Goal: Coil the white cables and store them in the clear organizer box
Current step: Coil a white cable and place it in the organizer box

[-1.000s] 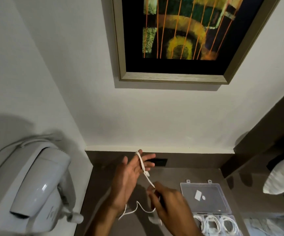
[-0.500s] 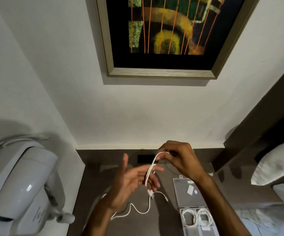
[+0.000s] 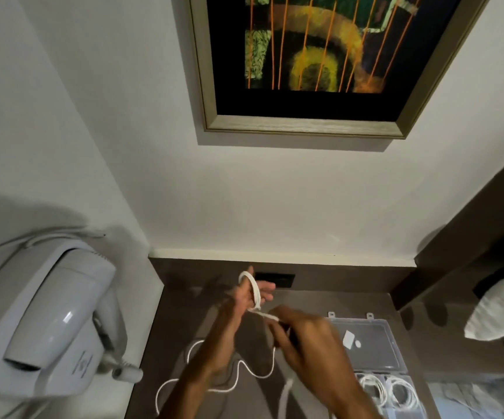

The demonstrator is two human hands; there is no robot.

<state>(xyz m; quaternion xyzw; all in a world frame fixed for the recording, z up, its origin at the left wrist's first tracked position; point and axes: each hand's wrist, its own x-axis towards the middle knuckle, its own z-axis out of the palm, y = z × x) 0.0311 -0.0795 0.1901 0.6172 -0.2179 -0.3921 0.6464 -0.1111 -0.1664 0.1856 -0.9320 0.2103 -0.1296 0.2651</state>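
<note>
My left hand (image 3: pixel 246 300) is raised over the dark counter with a white cable (image 3: pixel 255 290) looped around its upright fingers. My right hand (image 3: pixel 305 340), blurred, sits just right of it and pinches the same cable where it leaves the loop. The loose rest of the cable (image 3: pixel 244 371) trails in curves on the counter below both hands. The clear organizer box (image 3: pixel 394 343) lies open to the right, its lid flat toward the wall. Coiled white cables (image 3: pixel 396 391) fill its near compartments.
A white wall-mounted hair dryer (image 3: pixel 54 322) hangs at the left. A framed painting (image 3: pixel 305 71) is on the wall above. A dark socket plate (image 3: pixel 275 281) sits in the counter's back panel. A white pillow (image 3: pixel 501 313) and dark headboard stand at the right.
My right hand has come down from above the left fingers to below and right of them, pulling the cable around the left hand. The camera has tilted slightly.
</note>
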